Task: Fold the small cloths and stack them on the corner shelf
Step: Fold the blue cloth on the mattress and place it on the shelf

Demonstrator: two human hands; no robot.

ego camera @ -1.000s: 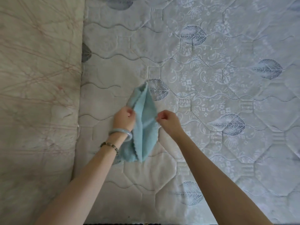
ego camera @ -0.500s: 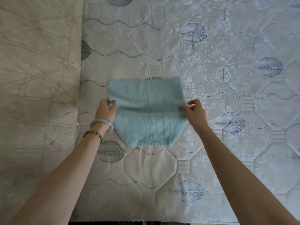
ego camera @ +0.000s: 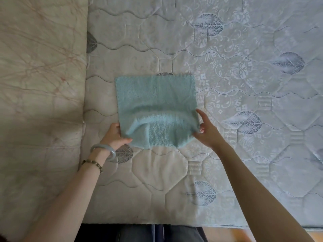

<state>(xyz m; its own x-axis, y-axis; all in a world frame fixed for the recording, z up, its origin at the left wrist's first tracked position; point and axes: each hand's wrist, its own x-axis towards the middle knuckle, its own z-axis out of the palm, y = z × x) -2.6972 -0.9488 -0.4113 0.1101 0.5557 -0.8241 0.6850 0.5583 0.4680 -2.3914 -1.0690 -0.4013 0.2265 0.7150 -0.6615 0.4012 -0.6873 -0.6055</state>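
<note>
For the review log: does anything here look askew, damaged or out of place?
Nothing serious. The blue cloth lies square on the mattress; only its near edge is lifted and rumpled where the left hand and right hand pinch its corners. The beige pad at left bears reddish crisscross lines.

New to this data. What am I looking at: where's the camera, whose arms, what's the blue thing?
There is no robot here. These are a person's two bare arms, filmed by one wide-angle camera worn on their head, looking forward and down. The surface is a quilted mattress with a leaf print. The blue thing is a light blue cloth. Its far part looks laid flat and its near edge is lifted. The left hand grips the near left corner, and the right hand pinches the near right corner. The left wrist wears a bangle and a bead bracelet. No shelf is in view.
</note>
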